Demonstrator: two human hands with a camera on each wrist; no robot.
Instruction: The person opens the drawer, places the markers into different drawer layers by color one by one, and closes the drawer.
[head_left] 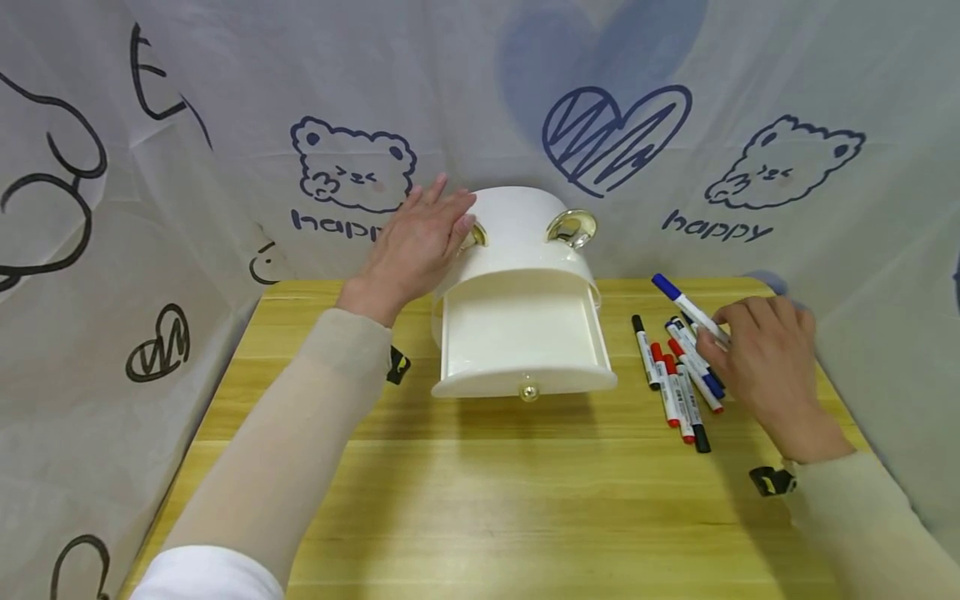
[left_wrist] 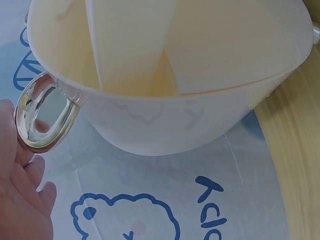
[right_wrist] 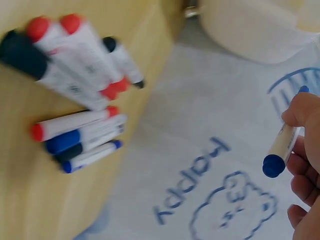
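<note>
By the right hand [head_left: 765, 358], a blue-capped marker [head_left: 696, 313] is pinched with closed fingers, above the table [head_left: 480, 500] near the other markers [head_left: 670, 393]. The left hand [head_left: 420, 246], fingers loosely extended and nothing grasped, is placed at a gold ring [head_left: 480, 236] of the open-drawered white container [head_left: 517, 229].

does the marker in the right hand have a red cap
No, the marker pinched in the right hand has a blue cap.

Head camera looks down; closer wrist views share the white container [head_left: 517, 229].
</note>
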